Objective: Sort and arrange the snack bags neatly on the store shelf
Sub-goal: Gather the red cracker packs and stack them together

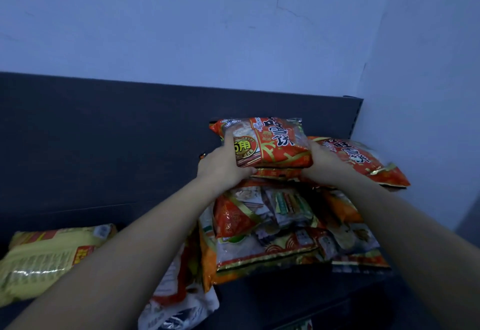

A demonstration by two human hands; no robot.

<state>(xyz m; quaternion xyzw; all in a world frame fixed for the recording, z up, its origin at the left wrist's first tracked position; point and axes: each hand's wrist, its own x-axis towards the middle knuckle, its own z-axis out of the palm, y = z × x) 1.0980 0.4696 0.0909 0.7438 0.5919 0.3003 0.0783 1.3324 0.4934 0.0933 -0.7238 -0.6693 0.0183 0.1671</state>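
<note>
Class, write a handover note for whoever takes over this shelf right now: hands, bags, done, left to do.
The left hand and right hand both grip a red bag over the mixed pile.
A second red bag lies to its right; a yellow bag lies apart at the left of the shelf.
Done: little; nothing is in rows.
Left: place this bag, sort the pile.

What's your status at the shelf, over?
Left hand and right hand both grip one red snack bag over the mixed bag pile. Second red bag lies beside it, right. Yellow bag apart, far left.
</note>
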